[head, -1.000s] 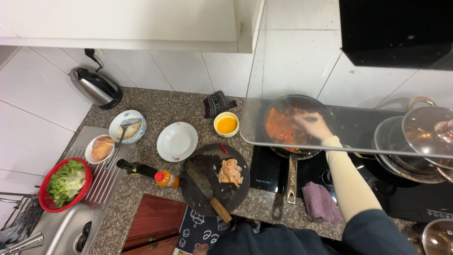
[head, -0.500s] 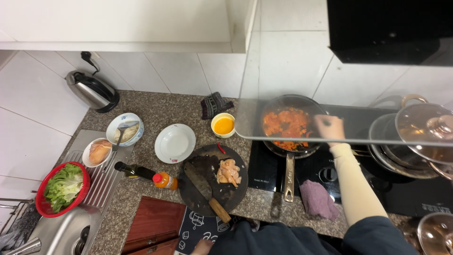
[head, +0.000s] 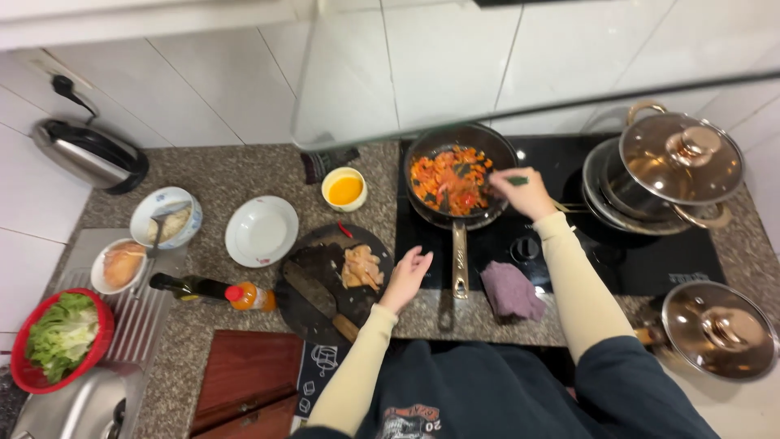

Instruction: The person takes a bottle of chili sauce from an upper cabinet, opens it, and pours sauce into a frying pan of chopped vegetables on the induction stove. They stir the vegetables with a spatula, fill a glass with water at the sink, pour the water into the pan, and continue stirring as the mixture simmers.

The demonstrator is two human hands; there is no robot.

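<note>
Frying pan upper centre of frame, on the hob. Right hand, fingers clenched round a green-tipped utensil, at its right rim. Left hand released, hovering over the worktop. Best steady the pan handle while stirring.

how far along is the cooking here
Done, it seems: chopped orange-red vegetables already sit in the frying pan on the hob. In hand: the right hand holds a dark utensil at the pan's edge; the left hand hovers open beside the round dark board. Probably left: the pale meat pieces on that board and the small bowl of yellow liquid are untouched.
</note>
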